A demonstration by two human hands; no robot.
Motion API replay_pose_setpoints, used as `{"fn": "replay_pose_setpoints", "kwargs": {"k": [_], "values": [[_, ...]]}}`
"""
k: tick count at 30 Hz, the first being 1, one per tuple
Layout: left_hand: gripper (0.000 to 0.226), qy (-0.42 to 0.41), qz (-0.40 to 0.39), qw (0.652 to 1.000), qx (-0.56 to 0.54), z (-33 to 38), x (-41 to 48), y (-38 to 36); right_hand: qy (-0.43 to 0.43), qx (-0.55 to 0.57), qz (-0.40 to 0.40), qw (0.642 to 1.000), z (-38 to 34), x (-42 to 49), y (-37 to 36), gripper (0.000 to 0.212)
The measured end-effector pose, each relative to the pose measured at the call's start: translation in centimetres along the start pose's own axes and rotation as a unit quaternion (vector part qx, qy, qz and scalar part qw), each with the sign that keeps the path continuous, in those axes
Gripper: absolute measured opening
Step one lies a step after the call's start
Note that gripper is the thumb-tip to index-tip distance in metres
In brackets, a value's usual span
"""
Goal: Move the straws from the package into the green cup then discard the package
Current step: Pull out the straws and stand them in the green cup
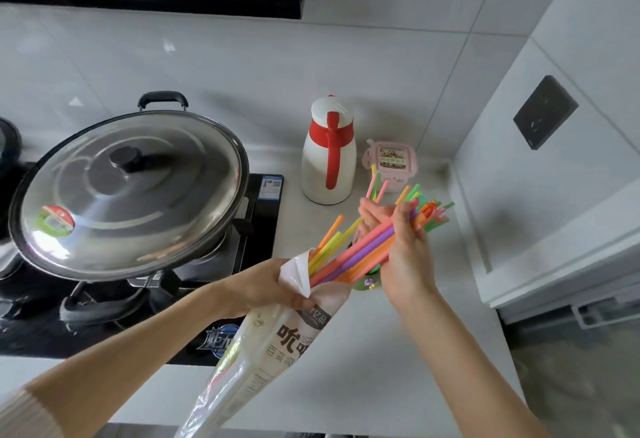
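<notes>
A long plastic straw package (pixel 277 340) with printed lettering slants up from the bottom of the head view. My left hand (pixel 266 285) grips it near its torn open mouth. A bundle of coloured straws (pixel 360 250) sticks halfway out of that mouth, pointing up and right. My right hand (pixel 401 247) is closed around the bundle's upper half. Only a small part of the green cup (pixel 369 282) shows, just below the straws and behind my right wrist.
A big steel wok lid (pixel 128 192) covers the pan on the black gas stove (pixel 256 230) at left. A white and red thermos jug (pixel 327 153) and a pink container (pixel 391 160) stand at the back of the white counter (pixel 398 351). A tiled wall rises at right.
</notes>
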State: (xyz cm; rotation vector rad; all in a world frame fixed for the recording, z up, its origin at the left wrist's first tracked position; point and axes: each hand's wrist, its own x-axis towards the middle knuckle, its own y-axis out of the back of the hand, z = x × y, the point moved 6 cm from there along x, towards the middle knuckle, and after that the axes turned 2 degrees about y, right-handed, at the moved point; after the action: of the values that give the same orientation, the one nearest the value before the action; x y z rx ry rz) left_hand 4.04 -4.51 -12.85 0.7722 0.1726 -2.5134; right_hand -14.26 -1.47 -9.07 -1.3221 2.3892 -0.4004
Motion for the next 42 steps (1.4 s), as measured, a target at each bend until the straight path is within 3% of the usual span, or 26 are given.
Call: {"fn": "replay_pose_setpoints", "kwargs": {"k": [5, 12, 16, 21, 26, 32, 37, 40, 42], "values": [[0.027, -0.031, 0.048, 0.998, 0.027, 0.2, -0.3, 0.6, 0.073, 0.098, 0.016, 0.992, -5.8, 0.8, 0.3, 0.039], [0.025, -0.019, 0.120, 0.992, 0.043, -1.4, -1.0, 1.7, 0.167, 0.114, 0.066, 0.977, -12.8, 1.8, 0.7, 0.043], [0.022, 0.005, 0.161, 0.986, 0.041, -3.2, -1.7, 2.8, 0.231, 0.082, 0.069, 0.967, -15.2, 2.6, 1.6, 0.041], [0.021, 0.027, 0.183, 0.982, 0.035, -4.8, -2.6, 3.6, 0.297, -0.086, -0.033, 0.950, -12.8, 3.2, -0.5, 0.036], [0.021, 0.043, 0.191, 0.980, 0.037, -5.5, -3.1, 3.9, 0.282, -0.283, -0.090, 0.912, -6.8, 4.5, -1.9, 0.042], [0.020, 0.041, 0.186, 0.982, 0.020, -5.8, -3.0, 4.0, 0.258, -0.344, -0.021, 0.903, -3.1, 5.8, -0.6, 0.046], [0.020, 0.038, 0.185, 0.982, 0.020, -5.6, -2.5, 3.7, 0.210, -0.340, 0.038, 0.916, -0.7, 6.3, 1.0, 0.011], [0.022, 0.039, 0.182, 0.982, 0.028, -5.3, -2.2, 3.7, 0.196, -0.284, 0.069, 0.936, -1.4, 6.2, 1.7, 0.021], [0.020, 0.038, 0.179, 0.983, 0.026, -5.1, -2.0, 3.7, 0.215, -0.270, 0.076, 0.935, -2.5, 6.0, 1.6, 0.017]]}}
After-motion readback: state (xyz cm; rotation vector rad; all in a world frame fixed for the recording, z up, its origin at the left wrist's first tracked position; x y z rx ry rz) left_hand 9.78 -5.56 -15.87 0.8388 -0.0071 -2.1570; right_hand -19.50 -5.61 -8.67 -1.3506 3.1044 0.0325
